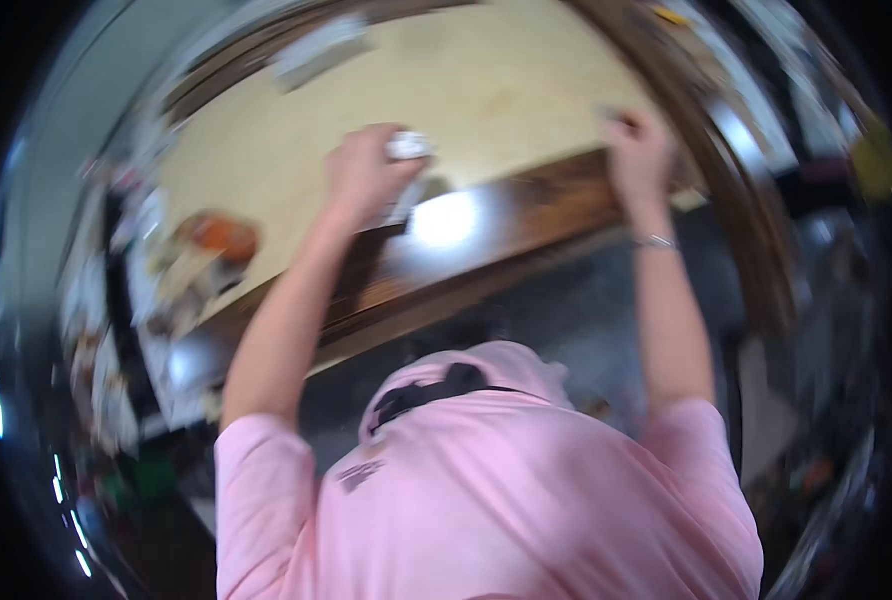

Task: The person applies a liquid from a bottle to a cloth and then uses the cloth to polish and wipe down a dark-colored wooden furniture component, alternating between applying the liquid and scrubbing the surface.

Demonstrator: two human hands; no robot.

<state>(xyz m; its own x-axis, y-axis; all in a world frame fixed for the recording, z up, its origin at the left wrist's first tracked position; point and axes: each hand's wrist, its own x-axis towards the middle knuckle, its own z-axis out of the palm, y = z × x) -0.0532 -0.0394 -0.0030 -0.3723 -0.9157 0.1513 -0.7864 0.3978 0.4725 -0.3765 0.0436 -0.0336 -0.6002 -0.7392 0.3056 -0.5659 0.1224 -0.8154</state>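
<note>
My left hand (363, 172) is closed round a small white rounded thing (409, 146), held over the pale table top (496, 80) near its front wooden edge. Blur hides what kind of thing it is. Further right, my right hand (644, 160) is closed, fingers pinched together over the right part of the table. A small greyish tip shows at those fingers, too smeared to name. A thin band circles the right wrist. Dark wooden boards (556, 195) border the table beneath both hands, with bright light glaring off the near one.
At the far left of the table lies a white block-like thing (321, 50). An orange item (224, 235) sits among clutter on the left. A raised dark wooden rail (706, 130) runs down the right side, with more blurred goods beyond it.
</note>
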